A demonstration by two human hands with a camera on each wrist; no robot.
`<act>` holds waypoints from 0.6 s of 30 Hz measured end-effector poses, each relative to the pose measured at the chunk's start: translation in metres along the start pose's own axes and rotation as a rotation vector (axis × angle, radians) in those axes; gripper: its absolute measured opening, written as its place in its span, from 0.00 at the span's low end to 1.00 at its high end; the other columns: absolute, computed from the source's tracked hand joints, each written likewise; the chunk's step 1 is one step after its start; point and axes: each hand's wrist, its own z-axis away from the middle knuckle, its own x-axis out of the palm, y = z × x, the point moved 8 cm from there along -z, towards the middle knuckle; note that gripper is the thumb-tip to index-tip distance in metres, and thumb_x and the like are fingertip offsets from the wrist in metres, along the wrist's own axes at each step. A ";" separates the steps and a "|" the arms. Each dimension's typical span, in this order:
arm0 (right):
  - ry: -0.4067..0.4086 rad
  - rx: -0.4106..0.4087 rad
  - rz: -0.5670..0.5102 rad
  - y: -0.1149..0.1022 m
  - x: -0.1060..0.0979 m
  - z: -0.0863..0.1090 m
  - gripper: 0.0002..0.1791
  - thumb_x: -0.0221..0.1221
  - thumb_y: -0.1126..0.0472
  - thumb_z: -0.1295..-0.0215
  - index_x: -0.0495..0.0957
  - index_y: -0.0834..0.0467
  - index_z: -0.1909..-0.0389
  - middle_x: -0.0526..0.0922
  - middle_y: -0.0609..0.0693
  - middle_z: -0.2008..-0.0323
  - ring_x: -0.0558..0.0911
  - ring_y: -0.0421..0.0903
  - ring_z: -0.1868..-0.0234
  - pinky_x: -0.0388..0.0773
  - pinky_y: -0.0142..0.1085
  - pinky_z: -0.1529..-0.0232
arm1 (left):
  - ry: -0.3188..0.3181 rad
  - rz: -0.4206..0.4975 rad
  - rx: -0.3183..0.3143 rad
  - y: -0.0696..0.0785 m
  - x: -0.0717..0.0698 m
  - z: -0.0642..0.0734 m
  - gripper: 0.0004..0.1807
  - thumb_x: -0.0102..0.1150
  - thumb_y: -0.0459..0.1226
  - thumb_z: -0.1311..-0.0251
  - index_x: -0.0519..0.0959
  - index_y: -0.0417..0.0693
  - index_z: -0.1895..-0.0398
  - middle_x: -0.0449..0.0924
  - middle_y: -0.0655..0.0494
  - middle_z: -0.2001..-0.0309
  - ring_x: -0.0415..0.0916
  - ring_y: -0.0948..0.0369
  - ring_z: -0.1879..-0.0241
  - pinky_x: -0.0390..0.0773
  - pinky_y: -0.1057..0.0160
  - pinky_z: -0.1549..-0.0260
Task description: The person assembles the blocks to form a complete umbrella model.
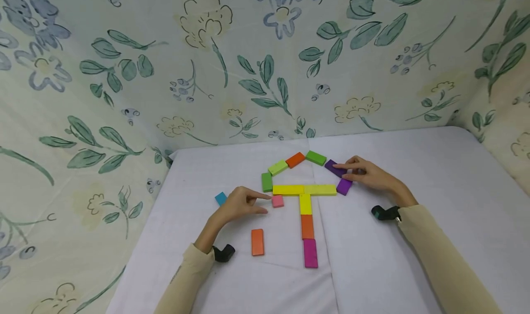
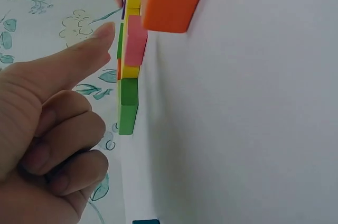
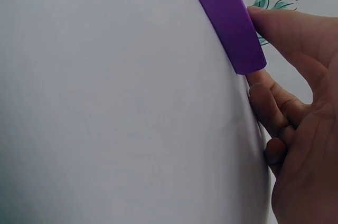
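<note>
My left hand (image 1: 242, 203) hovers at the left of a small pink block (image 1: 278, 201), index fingertip right at its edge, thumb apart below. In the left wrist view its other fingers curl toward the palm, with nothing in them. On the right side, my right hand (image 1: 370, 173) touches a dark purple block (image 1: 332, 167) with the index finger, while its thumb lies at the upper part of a violet block (image 1: 344, 187). The right wrist view shows the thumb against a purple block's side (image 3: 229, 28). Two yellow blocks (image 1: 288, 190) form a bar between the hands.
An arc of green, lime and orange blocks (image 1: 296, 160) curves above the bar. Below it runs a column of yellow, orange and magenta blocks (image 1: 310, 253). A loose orange block (image 1: 257, 242) lies lower left; a blue block (image 1: 221, 198) is partly behind my left hand. White cloth (image 1: 372, 268) covers the table.
</note>
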 end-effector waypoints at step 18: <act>0.004 0.053 0.012 0.007 0.003 -0.004 0.26 0.60 0.48 0.24 0.75 0.45 0.29 0.71 0.57 0.43 0.68 0.55 0.44 0.67 0.49 0.47 | -0.416 0.207 0.046 -0.022 0.019 0.047 0.30 0.80 0.36 0.49 0.85 0.58 0.40 0.53 0.62 0.83 0.52 0.67 0.81 0.56 0.71 0.77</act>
